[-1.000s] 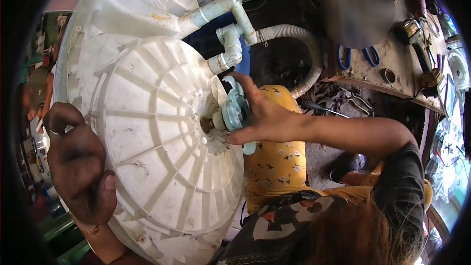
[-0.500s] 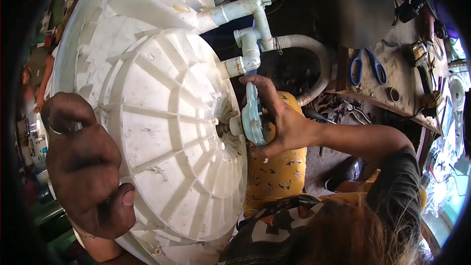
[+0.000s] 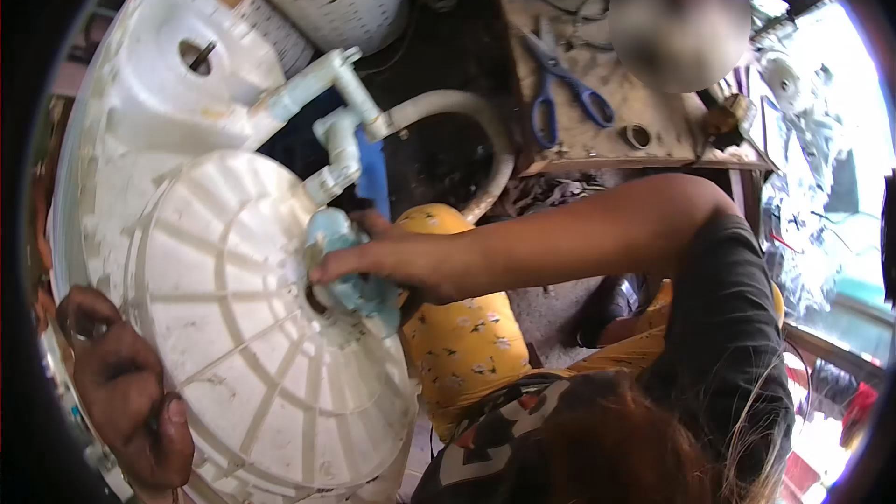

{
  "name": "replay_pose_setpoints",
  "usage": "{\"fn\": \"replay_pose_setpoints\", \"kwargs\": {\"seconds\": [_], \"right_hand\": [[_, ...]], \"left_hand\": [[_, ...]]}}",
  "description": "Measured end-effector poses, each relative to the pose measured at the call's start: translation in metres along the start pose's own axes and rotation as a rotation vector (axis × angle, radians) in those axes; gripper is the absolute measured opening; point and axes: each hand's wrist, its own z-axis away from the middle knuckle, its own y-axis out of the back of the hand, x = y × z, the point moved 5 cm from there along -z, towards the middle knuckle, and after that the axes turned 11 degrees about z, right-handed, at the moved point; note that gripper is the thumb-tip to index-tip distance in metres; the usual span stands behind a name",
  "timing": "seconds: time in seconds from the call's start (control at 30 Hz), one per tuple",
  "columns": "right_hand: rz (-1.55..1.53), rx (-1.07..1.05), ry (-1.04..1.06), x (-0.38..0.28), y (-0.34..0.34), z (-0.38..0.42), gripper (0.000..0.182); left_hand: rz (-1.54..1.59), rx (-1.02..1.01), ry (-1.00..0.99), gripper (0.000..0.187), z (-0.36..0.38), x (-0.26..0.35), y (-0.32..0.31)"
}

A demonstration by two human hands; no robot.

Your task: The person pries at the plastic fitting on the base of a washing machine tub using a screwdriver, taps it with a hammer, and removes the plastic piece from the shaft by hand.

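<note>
A white ribbed washing machine tub (image 3: pixel 224 345) lies with its underside toward me. My right hand (image 3: pixel 401 257) grips a pale blue round part (image 3: pixel 359 294), thumb and fingers around it, right at the tub's central hub. The part is tilted and overlaps the hub in this view; the palm hides some of it. At the tub's left edge my left hand (image 3: pixel 126 392) is closed with curled fingers, a ring on one of them. Pale drain pipes (image 3: pixel 341 135) branch from the tub just above the right hand.
A grey drain hose (image 3: pixel 485 131) curves from the pipes. Blue-handled scissors (image 3: pixel 565 84) and a small ring (image 3: pixel 637 136) lie on a wooden bench (image 3: pixel 672 154). Behind stands a perforated white basket (image 3: pixel 350 5). My yellow flowered trouser leg (image 3: pixel 467 331) is beside the tub.
The view has shifted, so the tub appears farther left and lower. My right hand has turned over the pale blue part, which now tilts with its face toward me. My left hand stays at the edge.
</note>
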Motion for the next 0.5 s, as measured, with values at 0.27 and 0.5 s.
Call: {"fn": "replay_pose_setpoints", "kwargs": {"seconds": [0.27, 0.5], "right_hand": [[0.551, 0.052, 0.419, 0.005, 0.024, -0.018, 0.113], [1.342, -0.079, 1.524, -0.028, 0.022, -0.007, 0.095]], "left_hand": [[-0.013, 0.045, 0.045, 0.029, -0.001, 0.005, -0.002], [0.044, 0.096, 0.013, 0.026, -0.006, 0.006, 0.001]]}}
